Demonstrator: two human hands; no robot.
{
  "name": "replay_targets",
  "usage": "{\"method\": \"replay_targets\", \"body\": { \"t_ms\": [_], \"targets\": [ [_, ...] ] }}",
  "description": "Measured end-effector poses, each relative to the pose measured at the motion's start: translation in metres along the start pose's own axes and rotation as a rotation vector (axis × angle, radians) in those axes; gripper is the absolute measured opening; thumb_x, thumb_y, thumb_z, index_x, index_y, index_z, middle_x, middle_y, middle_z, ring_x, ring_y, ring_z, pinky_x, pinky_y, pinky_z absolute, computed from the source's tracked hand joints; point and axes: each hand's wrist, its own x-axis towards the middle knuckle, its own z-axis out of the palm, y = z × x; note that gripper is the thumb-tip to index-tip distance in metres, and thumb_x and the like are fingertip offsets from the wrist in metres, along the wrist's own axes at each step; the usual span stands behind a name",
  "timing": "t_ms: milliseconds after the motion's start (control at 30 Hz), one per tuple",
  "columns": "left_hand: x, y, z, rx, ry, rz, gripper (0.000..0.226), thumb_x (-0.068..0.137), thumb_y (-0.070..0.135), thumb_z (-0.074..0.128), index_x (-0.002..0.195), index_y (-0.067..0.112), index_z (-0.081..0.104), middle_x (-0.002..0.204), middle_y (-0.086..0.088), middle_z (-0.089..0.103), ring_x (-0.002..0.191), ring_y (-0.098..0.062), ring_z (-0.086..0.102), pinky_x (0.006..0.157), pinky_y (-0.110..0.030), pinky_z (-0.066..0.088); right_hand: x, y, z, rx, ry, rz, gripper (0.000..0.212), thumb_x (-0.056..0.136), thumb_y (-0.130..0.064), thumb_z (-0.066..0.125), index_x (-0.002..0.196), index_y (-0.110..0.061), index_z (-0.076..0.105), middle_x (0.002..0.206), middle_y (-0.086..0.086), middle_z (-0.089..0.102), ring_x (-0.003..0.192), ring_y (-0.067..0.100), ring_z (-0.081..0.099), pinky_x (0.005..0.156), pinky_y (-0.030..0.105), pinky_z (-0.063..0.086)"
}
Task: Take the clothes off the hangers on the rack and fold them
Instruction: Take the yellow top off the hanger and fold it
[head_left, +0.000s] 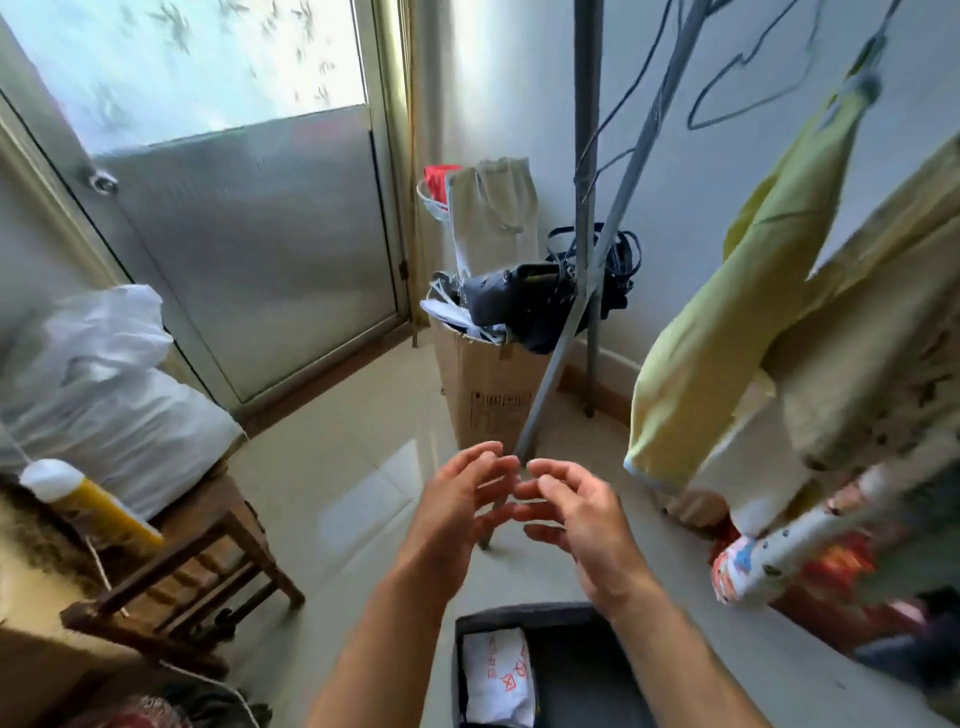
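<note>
Glass and ribbed metal panelling are making up the door (249, 234), which is filling the left rear of the view. Grey tubing is forming the rack (587, 156); one slanted leg is running down to the floor just behind the hands.

Clothes are hanging at the right side of the rack. The yellow garment (727, 332) is nearest the centre, and the beige garment (872, 338) is hanging beside it at the frame edge. Both are blurred, so their hangers cannot be made out clearly.

A cardboard box (483, 384) is standing at the foot of the rack, loaded with bags. A black box (571, 618) is lying on the floor below the forearms. Empty wire hangers (719, 78) are hanging above the yellow garment.

The left grip (462, 499) and right grip (576, 514) are hovering close together at centre, both released, fingers loosely spread and grasping nothing. Both are well apart from the clothes.

Probable faults from this position:
- Pulling a garment downward without first lifting its hanger is likely to be tilting the light rack or bending the wire.
- Reaching across is risking a snag on the slanted leg.
- A one-handed release is risking a garment dropping onto the floor or into the black box.
</note>
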Motion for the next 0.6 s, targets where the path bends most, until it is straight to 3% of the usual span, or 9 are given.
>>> {"method": "replay_targets", "body": {
  "t_ms": [200, 500, 600],
  "targets": [
    [-0.030, 0.068, 0.032, -0.014, -0.148, 0.131, 0.023, 0.101, 0.023, 0.050, 0.119, 0.015, 0.063, 0.105, -0.007, 0.075, 0.097, -0.023, 0.073, 0.095, -0.042, 0.055, -0.022, -0.083, -0.010, 0.062, 0.029, -0.231, 0.018, 0.101, -0.015, 0.049, 0.107, -0.017, 0.065, 0.091, 0.008, 0.074, 0.078, 0.017, 0.072, 0.061, 0.022, 0.053],
    [-0.054, 0.127, 0.077, -0.023, -0.253, 0.281, 0.023, 0.100, 0.019, 0.051, 0.118, 0.013, 0.063, 0.113, -0.013, 0.072, 0.112, -0.032, 0.066, 0.103, -0.048, 0.048, -0.035, -0.150, -0.025, 0.099, 0.080, -0.443, 0.018, 0.099, -0.012, 0.050, 0.101, -0.018, 0.067, 0.089, 0.006, 0.075, 0.072, 0.015, 0.069, 0.062, 0.027, 0.051],
    [-0.058, 0.130, 0.085, -0.006, -0.269, 0.298, 0.022, 0.101, 0.020, 0.050, 0.118, 0.014, 0.063, 0.112, -0.011, 0.073, 0.109, -0.031, 0.067, 0.098, -0.047, 0.050, -0.041, -0.168, -0.035, 0.085, 0.159, -0.504, 0.017, 0.099, -0.010, 0.050, 0.101, -0.016, 0.066, 0.086, 0.006, 0.073, 0.061, 0.011, 0.065, 0.053, 0.022, 0.047]
  ]
}}
